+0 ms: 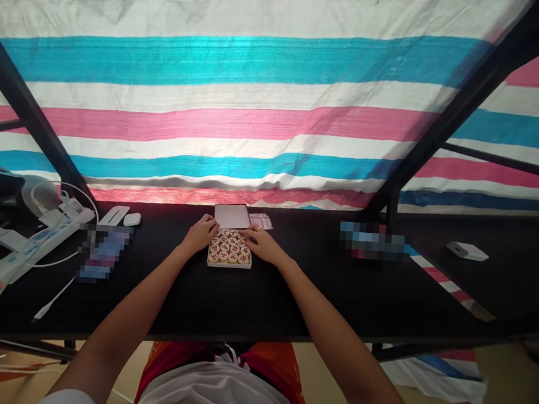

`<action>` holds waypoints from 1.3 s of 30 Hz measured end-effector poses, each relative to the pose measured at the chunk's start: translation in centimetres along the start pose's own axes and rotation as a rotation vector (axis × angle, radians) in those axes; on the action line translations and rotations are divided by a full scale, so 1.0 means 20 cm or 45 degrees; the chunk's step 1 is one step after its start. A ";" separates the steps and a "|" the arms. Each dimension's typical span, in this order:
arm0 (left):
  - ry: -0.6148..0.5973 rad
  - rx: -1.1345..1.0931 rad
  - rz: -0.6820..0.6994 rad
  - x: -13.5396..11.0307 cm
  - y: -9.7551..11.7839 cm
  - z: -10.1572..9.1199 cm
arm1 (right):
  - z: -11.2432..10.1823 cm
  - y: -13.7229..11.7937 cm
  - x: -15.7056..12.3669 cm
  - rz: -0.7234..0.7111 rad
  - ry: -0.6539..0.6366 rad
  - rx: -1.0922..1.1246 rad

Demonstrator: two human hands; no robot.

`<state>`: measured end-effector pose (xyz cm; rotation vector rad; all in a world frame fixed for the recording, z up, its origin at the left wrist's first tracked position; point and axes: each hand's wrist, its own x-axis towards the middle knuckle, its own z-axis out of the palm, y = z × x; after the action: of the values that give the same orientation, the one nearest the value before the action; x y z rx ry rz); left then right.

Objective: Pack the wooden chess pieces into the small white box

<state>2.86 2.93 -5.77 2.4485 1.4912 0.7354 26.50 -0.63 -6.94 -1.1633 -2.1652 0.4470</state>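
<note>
A shallow white box [229,265] lies on the black table, holding rows of round Chinese chess pieces [233,249] with red characters facing up. Its whitish lid [231,216] is tilted up or propped behind the pieces. My left hand [200,234] is closed at the box's far left corner, fingertips at the edge between box and lid. Bent over the far right corner, my right hand [264,243] has its fingertips on a piece in the back row and a ring on one finger. The fingers partly hide the corner pieces.
Pinkish paper slips [262,221] lie behind my right hand. At left are a power strip [45,240], cables, a white case [132,219] and a blurred flat item [105,252]. Rightward are another blurred item [373,240] and a white device [468,251]. Striped sheeting [239,118] hangs behind.
</note>
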 end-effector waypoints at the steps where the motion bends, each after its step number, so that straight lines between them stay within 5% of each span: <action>1: 0.003 -0.005 -0.006 0.00 0.00 0.00 | 0.00 0.00 0.00 -0.009 0.001 0.011; 9: 0.004 -0.057 0.005 0.01 -0.03 0.02 | -0.01 -0.02 -0.01 0.144 0.013 0.056; 17: 0.023 -0.110 0.018 0.02 -0.05 0.04 | -0.09 0.00 -0.03 0.235 0.258 0.054; 23: 0.034 -0.251 0.010 0.04 -0.09 0.05 | -0.16 0.07 -0.07 0.448 0.071 -0.081; 29: 0.057 -0.293 0.012 0.04 -0.09 0.05 | -0.15 0.08 -0.07 0.356 -0.088 -0.130; 39: 0.089 -0.295 -0.004 0.03 -0.09 0.05 | -0.12 0.07 -0.06 0.222 -0.067 -0.068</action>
<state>2.27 4.47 -7.13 2.2691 1.3480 0.9444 29.45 -0.94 -6.38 -1.3908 -2.1402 0.5027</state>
